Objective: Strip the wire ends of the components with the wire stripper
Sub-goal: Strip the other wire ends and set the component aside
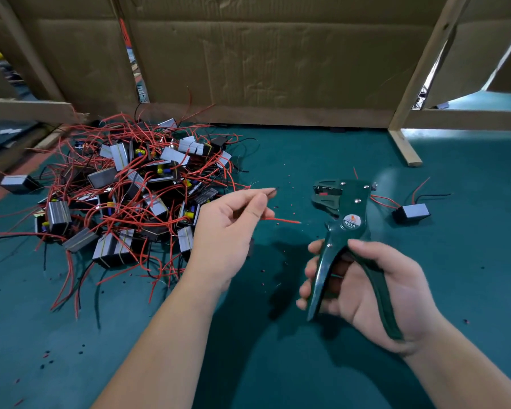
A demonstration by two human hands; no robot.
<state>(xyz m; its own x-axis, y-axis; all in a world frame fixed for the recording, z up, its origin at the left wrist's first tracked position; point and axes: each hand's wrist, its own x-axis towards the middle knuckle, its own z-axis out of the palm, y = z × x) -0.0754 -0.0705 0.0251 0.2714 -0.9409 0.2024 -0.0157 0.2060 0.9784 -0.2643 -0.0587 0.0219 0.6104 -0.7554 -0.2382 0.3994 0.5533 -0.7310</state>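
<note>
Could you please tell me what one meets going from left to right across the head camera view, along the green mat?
Pile of components with red wires → left hand pinching a wire → wire stripper held in the right hand → single component lying apart.

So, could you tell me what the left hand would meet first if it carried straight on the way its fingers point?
Probably the open head of the green wire stripper held in the right hand; the left hand points right towards it, though depth is unclear.
</note>
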